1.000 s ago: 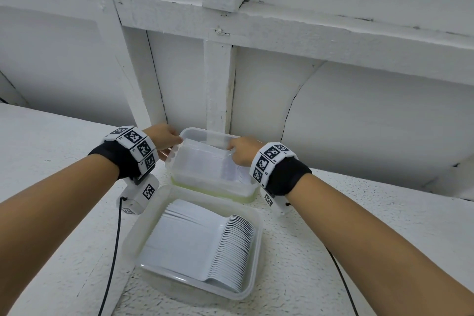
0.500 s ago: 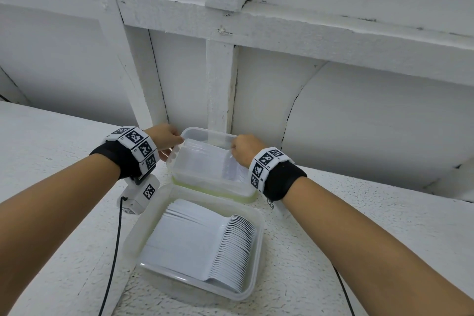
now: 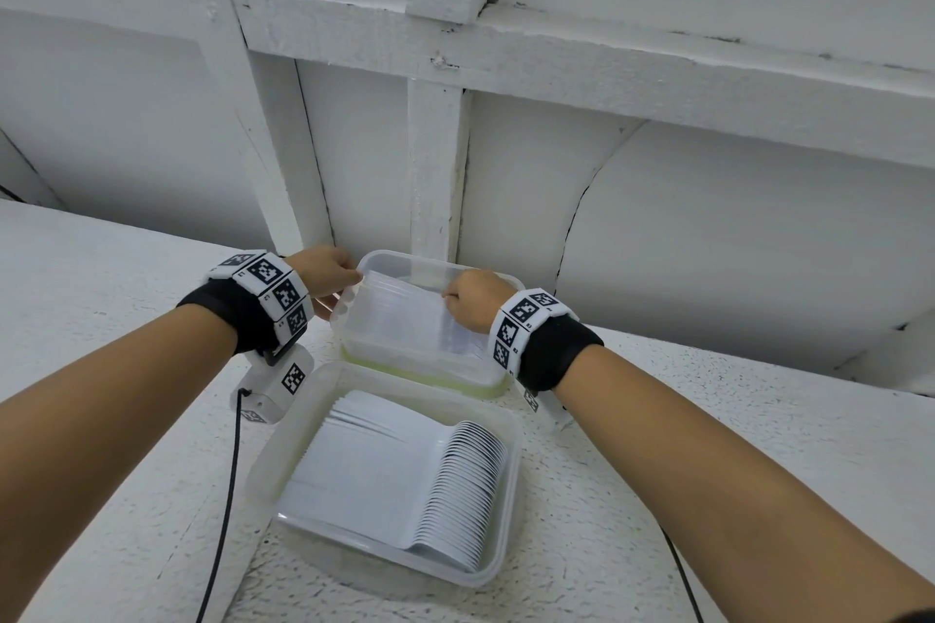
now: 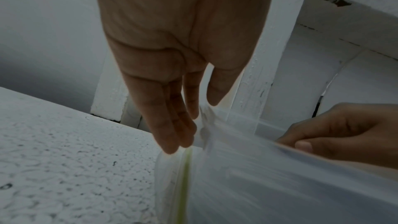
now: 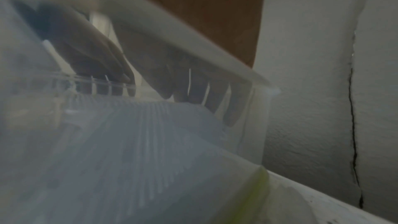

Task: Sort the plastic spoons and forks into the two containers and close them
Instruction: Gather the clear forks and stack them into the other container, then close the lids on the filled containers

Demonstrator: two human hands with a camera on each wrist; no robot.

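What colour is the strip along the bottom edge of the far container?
Yellow-green; the strip under the far container shows best in the head view.

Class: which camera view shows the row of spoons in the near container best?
The head view: the spoons lie in full sight in the open near container. Neither wrist view shows them; both show only the far container and the hands.

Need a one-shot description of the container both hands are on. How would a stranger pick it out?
Start at the white vertical post on the back wall; at its foot on the speckled white counter sits a clear plastic container. The left hand and right hand hold its short ends. Unlike the nearer open container of spoons, it has a yellow-green band along its base and lies farther from the person.
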